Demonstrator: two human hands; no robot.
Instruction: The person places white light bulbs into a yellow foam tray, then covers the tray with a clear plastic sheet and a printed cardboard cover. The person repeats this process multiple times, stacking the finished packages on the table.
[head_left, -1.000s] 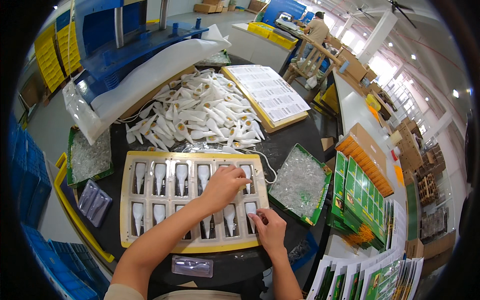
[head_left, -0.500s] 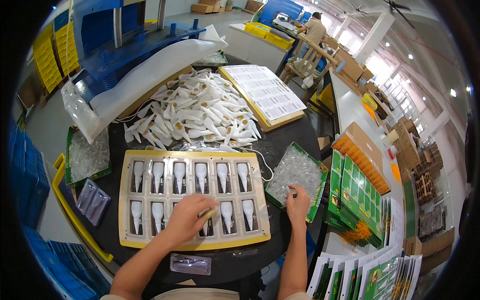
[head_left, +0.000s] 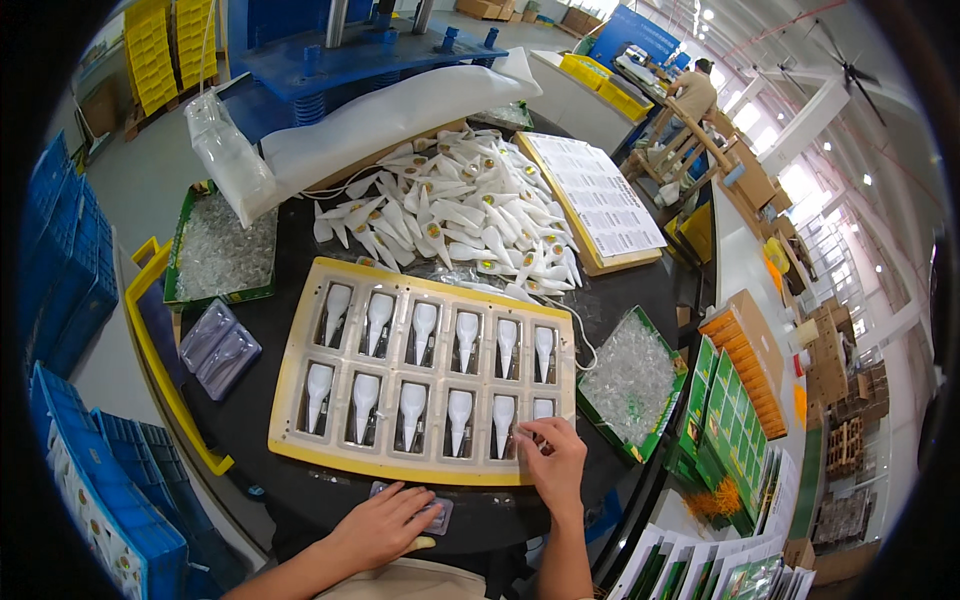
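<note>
- Right hand point(head_left: 553, 462): fingers bent at the cream tray's point(head_left: 293, 380) 4 o'clock corner; cannot tell whether gripping.
- Left hand point(head_left: 382, 525): fingers extended, loosely apart over blister pack point(head_left: 441, 516), tray's 6 o'clock.
- Tray on black bench point(head_left: 250, 440); white pointed pieces point(head_left: 459, 415) in twelve compartments.
- Loose white pile point(head_left: 480, 210), 12–1 o'clock.

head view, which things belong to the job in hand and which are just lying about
Likely part of the job:
- yellow-edged tray, right hand at its near right slot
- white pieces in its slots
- clear pack at the left hand
- white pile behind the tray

Likely just lying about:
- yellow crates, back left
- cardboard boxes, back right
</note>
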